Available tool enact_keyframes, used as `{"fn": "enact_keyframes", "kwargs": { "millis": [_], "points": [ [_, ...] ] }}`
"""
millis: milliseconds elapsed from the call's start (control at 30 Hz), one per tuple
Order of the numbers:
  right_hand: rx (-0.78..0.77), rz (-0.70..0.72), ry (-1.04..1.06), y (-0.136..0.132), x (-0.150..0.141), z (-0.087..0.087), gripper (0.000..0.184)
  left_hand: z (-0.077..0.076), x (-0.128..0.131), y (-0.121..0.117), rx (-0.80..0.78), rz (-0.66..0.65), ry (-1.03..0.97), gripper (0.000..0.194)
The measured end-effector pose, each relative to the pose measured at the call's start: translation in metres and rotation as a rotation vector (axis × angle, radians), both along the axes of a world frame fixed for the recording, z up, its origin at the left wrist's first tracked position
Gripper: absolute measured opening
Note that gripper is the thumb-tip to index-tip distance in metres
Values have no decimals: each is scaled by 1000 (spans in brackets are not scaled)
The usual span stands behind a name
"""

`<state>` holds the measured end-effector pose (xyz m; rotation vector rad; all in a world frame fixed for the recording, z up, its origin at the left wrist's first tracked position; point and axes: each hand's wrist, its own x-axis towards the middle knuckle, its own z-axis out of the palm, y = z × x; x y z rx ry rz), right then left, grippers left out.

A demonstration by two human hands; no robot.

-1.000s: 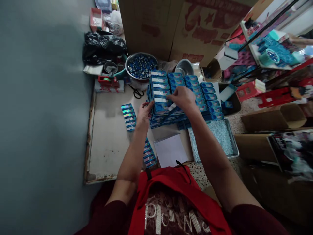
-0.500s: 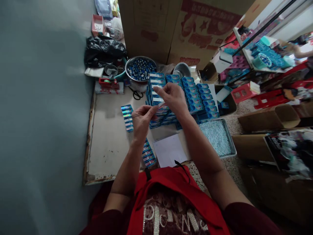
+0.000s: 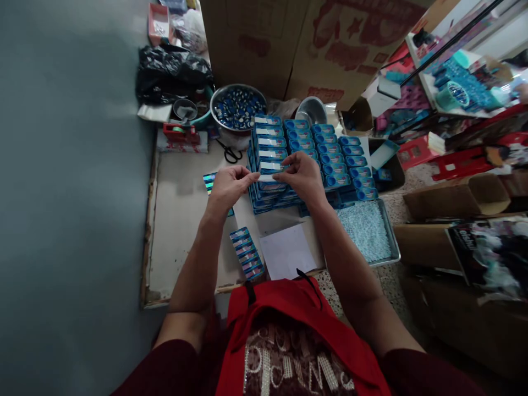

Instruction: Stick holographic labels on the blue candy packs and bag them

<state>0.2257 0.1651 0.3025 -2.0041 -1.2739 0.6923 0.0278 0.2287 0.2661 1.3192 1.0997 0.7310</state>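
Observation:
A short white strip (image 3: 267, 177) is stretched level between my two hands, low over the front of the left column of stacked blue cards (image 3: 270, 142). My left hand (image 3: 226, 188) pinches its left end between thumb and fingertips. At the right end, my right hand (image 3: 303, 177) pinches it between thumb and forefinger. Cards farther back in that column carry similar white strips across them. Several more columns of blue cards (image 3: 330, 158) stand to the right, partly behind my right hand. Beneath my left hand, a row of small shiny blue cards (image 3: 208, 181) is partly hidden.
Another row of small cards (image 3: 247, 253) lies beside a white paper sheet (image 3: 287, 250). A metal tray of pale beads (image 3: 365, 234) sits at right. Farther back are black scissors (image 3: 231, 153), a red tape dispenser (image 3: 180, 133), a bowl of blue pieces (image 3: 239, 109) and a large carton (image 3: 264, 49).
My left hand has moved up and left, and my right hand has come down and right. The strip, tilted before, is now level and held at both ends.

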Motion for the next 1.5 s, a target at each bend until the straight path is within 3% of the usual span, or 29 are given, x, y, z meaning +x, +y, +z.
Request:
{"fn": "enact_keyframes", "kwargs": {
  "millis": [167,333,467,600,733,867,933,1000,1133,1300,1500],
  "points": [
    [-65,-1,-138,4,0,-1,30,-20,5,3,-39,-8,-36,37],
    [-146,-5,-348,4,7,-1,31,-54,18,-5,-120,2,-186,49],
    [-168,-28,-389,5,17,-2,41,-82,40,-25,-213,164,-319,56],
    [-205,52,-324,10,27,2,37,-96,54,-35,-285,301,-403,53],
    [-213,217,-251,12,40,14,33,-97,47,-27,-230,327,-333,45],
    [-95,212,-578,16,42,18,28,-85,38,1,149,363,-73,16],
    [-32,196,-776,22,35,13,40,-75,40,22,368,314,98,35],
    [-20,211,-889,32,27,5,57,-67,48,42,482,235,207,54],
    [-93,292,-968,52,18,-9,74,-64,67,62,591,91,283,58],
    [-178,347,-978,59,15,-11,72,-77,58,58,643,17,294,63],
    [-183,331,-991,61,8,-10,70,-69,46,88,598,170,316,56]
  ]
}}
